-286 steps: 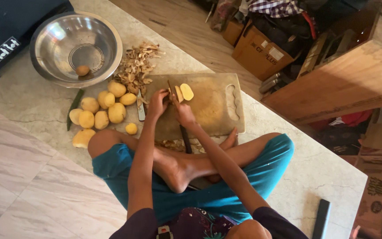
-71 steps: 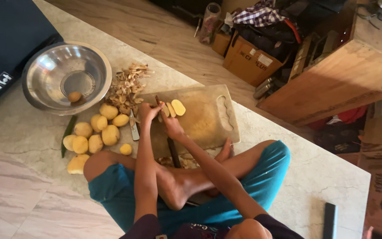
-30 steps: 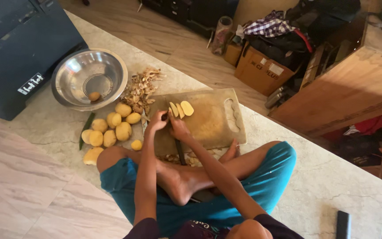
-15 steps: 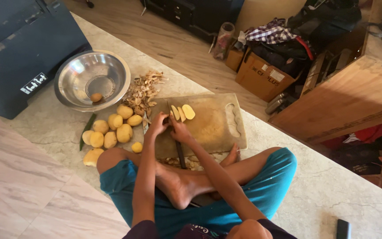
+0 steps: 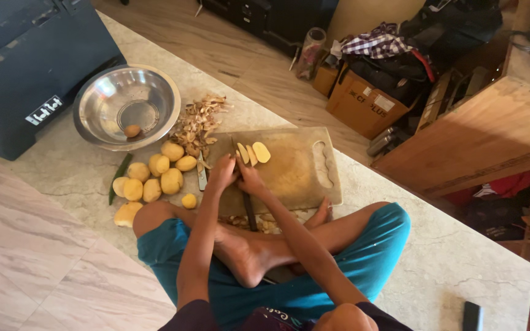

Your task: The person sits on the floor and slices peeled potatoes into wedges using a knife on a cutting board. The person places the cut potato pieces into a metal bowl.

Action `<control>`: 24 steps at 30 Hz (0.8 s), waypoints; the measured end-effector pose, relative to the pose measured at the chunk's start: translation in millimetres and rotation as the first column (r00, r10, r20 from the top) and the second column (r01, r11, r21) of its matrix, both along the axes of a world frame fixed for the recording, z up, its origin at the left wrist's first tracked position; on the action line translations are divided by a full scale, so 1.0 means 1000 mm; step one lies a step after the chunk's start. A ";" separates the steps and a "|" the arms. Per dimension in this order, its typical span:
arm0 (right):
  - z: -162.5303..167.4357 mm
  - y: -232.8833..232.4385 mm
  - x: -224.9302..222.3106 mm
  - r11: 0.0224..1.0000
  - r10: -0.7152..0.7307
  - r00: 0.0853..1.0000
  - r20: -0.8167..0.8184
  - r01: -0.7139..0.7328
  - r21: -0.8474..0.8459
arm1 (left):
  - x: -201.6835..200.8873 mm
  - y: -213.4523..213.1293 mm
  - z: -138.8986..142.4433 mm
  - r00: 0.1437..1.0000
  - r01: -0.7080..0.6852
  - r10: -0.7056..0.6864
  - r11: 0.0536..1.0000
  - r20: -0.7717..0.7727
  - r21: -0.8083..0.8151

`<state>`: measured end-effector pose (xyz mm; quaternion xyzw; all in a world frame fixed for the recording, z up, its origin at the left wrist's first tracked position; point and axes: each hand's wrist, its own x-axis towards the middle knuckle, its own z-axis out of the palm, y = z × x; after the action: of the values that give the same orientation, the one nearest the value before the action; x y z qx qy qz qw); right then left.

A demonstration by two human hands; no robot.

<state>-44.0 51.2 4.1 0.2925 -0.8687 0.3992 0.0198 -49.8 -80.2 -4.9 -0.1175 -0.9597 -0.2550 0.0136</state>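
"Where was the potato (image 5: 238, 167)?"

"At the near left corner of the wooden cutting board (image 5: 295, 171), pinched in the left hand (image 5: 223, 176), slices (image 5: 253, 152) lying just beyond it."

"And the right hand (image 5: 251, 179)?"

"Fingers closed around the knife; its grip looked hidden. Tucked fingertips would have made the slicing safer."

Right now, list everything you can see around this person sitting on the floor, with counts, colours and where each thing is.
Cutting board: one, tan wood, on the floor before the crossed legs.
Potato slices: about three, pale yellow, at the board's far left corner.
Peeled potatoes: roughly nine, yellow, left of the board.
Peelings: one heap, brown, between bowl and board.
Steel bowl: one, silver, far left, one potato inside.
Cardboard box: one, brown, beyond the board.
Left hand: at the board's left edge, beside the right.
Right hand: on the board; what it grips is unclear.
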 end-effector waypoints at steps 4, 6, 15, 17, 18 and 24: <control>0.000 -0.002 0.003 0.999 -0.046 0.998 -0.046 0.047 0.004 | 0.002 0.003 -0.002 0.977 -0.028 0.037 0.998 -0.210 0.049; 0.000 -0.004 0.003 0.998 -0.058 0.998 -0.003 0.058 0.035 | 0.002 0.004 -0.003 0.975 -0.048 0.052 0.998 -0.215 0.027; 0.000 -0.008 -0.001 0.998 -0.038 0.993 -0.113 0.032 -0.060 | -0.001 0.002 -0.007 0.973 -0.220 0.228 0.966 -0.045 0.138; -0.001 -0.006 -0.002 0.998 -0.027 0.996 -0.083 0.022 -0.059 | -0.002 0.000 -0.009 0.932 -0.188 0.231 0.967 -0.279 0.173; -0.001 -0.004 -0.002 0.999 -0.025 0.999 -0.022 0.024 -0.033 | -0.001 -0.001 -0.010 0.891 -0.168 0.230 0.968 -0.390 0.187; -0.005 0.001 -0.002 0.997 -0.033 0.998 0.057 0.037 -0.064 | 0.000 -0.007 -0.013 0.890 -0.177 0.250 0.960 -0.382 0.215</control>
<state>-46.0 52.2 -0.7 0.2651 -0.8604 0.4350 0.0120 -49.8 -86.9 -18.2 -0.0595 -0.9170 -0.3049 0.2503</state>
